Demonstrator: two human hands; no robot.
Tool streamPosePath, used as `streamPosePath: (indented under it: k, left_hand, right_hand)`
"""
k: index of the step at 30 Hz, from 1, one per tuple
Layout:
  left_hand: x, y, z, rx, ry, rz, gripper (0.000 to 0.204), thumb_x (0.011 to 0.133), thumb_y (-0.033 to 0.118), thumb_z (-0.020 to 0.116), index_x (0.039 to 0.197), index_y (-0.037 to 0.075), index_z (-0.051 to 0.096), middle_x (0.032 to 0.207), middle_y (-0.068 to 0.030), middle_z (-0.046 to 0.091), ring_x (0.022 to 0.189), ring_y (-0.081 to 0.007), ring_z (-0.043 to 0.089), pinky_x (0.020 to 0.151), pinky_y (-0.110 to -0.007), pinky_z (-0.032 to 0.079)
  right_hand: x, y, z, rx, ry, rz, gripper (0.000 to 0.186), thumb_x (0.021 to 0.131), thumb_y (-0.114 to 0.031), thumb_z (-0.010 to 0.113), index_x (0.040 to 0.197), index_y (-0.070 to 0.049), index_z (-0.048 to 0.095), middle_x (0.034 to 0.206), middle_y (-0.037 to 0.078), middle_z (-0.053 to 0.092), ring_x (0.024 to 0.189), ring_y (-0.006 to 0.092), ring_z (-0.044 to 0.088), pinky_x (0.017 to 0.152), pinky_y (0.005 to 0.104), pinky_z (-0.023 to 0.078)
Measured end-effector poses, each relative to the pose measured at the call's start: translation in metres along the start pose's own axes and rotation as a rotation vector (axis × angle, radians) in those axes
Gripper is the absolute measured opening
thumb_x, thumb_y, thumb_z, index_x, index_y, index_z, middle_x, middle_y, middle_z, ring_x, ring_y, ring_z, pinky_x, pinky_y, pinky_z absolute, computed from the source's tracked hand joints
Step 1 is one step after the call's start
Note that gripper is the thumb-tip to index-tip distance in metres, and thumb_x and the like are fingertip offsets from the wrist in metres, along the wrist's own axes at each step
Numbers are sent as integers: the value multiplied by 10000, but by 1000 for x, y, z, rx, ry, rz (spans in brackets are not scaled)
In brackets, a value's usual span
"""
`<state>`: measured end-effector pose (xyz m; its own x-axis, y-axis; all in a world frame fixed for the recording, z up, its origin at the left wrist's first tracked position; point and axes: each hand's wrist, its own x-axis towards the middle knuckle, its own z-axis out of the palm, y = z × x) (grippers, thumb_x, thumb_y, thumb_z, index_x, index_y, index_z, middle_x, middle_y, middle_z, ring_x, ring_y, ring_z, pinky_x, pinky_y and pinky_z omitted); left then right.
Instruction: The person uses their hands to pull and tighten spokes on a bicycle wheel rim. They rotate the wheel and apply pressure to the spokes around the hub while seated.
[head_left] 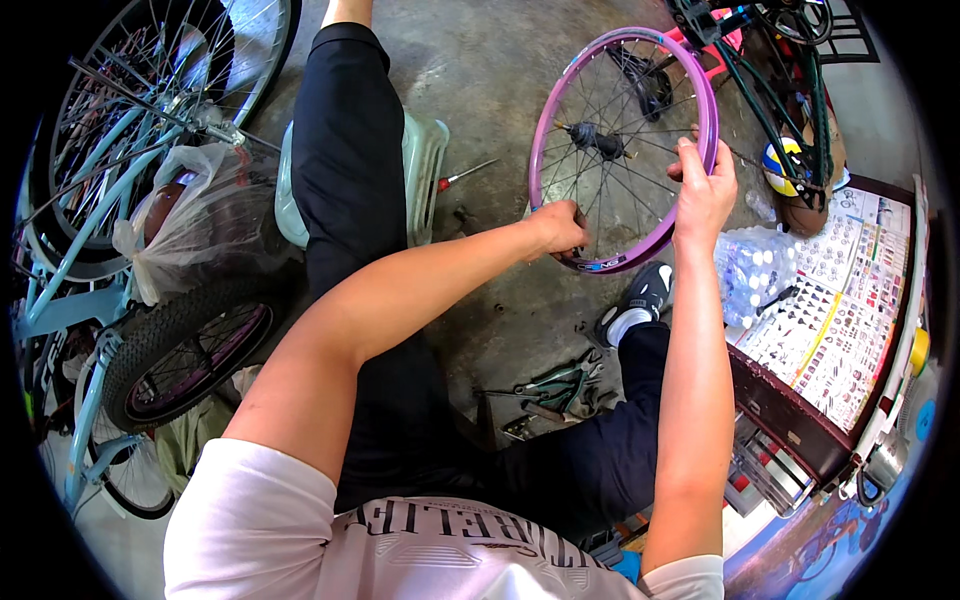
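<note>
A bare purple bicycle wheel rim (pixel 541 130) with thin dark spokes and a black hub (pixel 596 141) is held up in front of me, tilted, with no tyre on it. My left hand (pixel 560 230) is closed at the rim's lower left edge, its fingertips curled around it and partly hidden. On the rim's right side my right hand (pixel 705 190) grips with the thumb on the inner face and fingers behind. Through the spokes, a dark object (pixel 645 85) shows on the floor beyond the wheel.
Pliers and other tools (pixel 565 385) lie on the concrete floor near my shoe (pixel 640 300). A red-handled screwdriver (pixel 465 175) lies by a pale plastic stool (pixel 425 170). Left are a light-blue bicycle (pixel 75 270) and knobby tyre (pixel 165 350); right, bottles in plastic (pixel 755 270) beside a cabinet (pixel 800 430).
</note>
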<state>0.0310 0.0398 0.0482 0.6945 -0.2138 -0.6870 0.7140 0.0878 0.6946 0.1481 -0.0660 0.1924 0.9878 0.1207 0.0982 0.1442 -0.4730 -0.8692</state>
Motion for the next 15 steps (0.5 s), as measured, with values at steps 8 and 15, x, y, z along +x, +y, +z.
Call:
streamPosePath:
  k: [8, 15]
  left_hand:
    - [-6, 2, -9, 316, 51, 111, 323, 828, 80, 734, 1129, -32, 697, 891, -127, 727, 842, -172, 738, 685, -349, 585]
    - [-2, -9, -4, 201, 61, 63, 335, 849, 26, 619, 1170, -17, 704, 938, -113, 727, 827, -164, 705, 679, -348, 570]
  right_hand:
    - [5, 6, -6, -15, 20, 4, 279, 912, -253, 710, 1030, -6, 657, 780, 36, 665, 660, 134, 642, 659, 305, 511]
    - [-1, 1, -3, -2, -3, 2, 272, 923, -232, 713, 1066, -7, 661, 821, 32, 678, 676, 121, 640, 661, 294, 510]
